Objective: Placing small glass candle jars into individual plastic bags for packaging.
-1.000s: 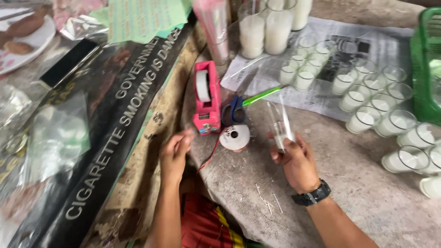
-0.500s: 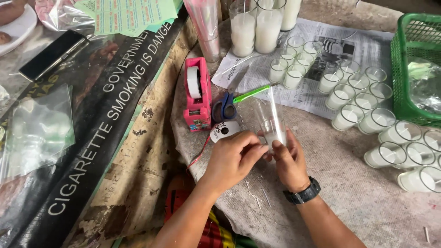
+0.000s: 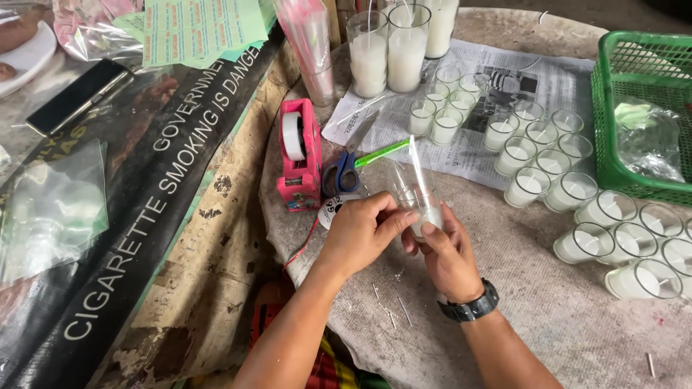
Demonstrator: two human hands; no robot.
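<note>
Both hands close on one small glass candle cup (image 3: 424, 209) held upright above the cloth-covered table (image 3: 504, 317), the right hand (image 3: 448, 252) cupping it from below-right, the left hand (image 3: 360, 230) pinching its left rim, clear sleeve (image 3: 411, 173) rising vertically.

Both forearms are bare from the elbow down, with no sleeves in view. The left hand (image 3: 364, 234) wears no rings, bands or gloves, and its nails are short and unpainted. The right hand (image 3: 448, 253) is likewise ungloved and ringless. Behind its fingers, at the wrist, sits a black wristwatch (image 3: 472, 307) with a chunky ribbed plastic strap and a dark case. Below the forearms shows a strip of clothing (image 3: 328, 364) patterned in red, yellow and green.
</note>
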